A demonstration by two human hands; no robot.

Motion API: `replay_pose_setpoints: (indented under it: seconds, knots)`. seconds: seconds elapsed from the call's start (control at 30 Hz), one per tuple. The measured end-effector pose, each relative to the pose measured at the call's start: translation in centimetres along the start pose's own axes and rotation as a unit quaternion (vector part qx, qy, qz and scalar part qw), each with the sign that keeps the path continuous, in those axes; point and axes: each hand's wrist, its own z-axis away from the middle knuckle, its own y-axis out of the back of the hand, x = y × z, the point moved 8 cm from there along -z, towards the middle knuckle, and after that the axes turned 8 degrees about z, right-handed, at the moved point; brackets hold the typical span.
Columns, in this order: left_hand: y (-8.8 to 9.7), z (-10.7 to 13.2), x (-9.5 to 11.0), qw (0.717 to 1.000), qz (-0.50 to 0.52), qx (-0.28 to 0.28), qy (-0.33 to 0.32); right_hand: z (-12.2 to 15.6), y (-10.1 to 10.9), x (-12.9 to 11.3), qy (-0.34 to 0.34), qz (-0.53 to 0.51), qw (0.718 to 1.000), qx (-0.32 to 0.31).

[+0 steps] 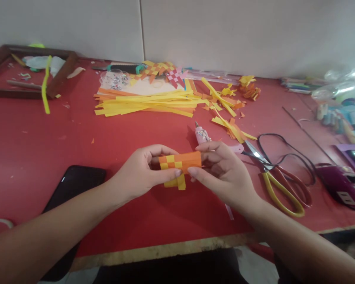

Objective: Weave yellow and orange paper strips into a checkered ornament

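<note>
Between my two hands is a small weave of yellow and orange paper strips (174, 162), held above the red table. The checkered part lies on its left, and plain orange strips run out to the right. My left hand (142, 167) is closed on the left end, thumb across the front and fingers behind. At the right end my right hand (221, 163) pinches the orange strips with thumb and fingers. Just beyond my right hand lies a glue gun (202, 134) with a pale pink body, partly hidden by the fingers.
Scissors (272, 173) with yellow and red handles lie at right, beside a black cord (284, 138). Loose paper strips (148, 103) lie at the back, near finished woven pieces (155, 71). A phone (77, 183) is at left; a brown frame (62, 75) sits back left.
</note>
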Motion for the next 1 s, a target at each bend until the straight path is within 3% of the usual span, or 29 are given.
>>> replay_pose_setpoints:
  seconds: [0.43,0.7,1.0]
  knots:
    - [-0.3,-0.1,0.6,0.999,0.036,0.000,-0.023,-0.2,0.2,-0.2,0.009,-0.025,1.000,-0.001]
    - [0.1,0.1,0.1,0.999,-0.031,0.025,0.008,-0.1,0.0,-0.2,0.005,-0.004,1.000,-0.008]
    - [0.3,0.7,1.2,0.996,-0.070,0.057,-0.010,-0.1,0.6,-0.5,0.010,0.005,1.000,0.018]
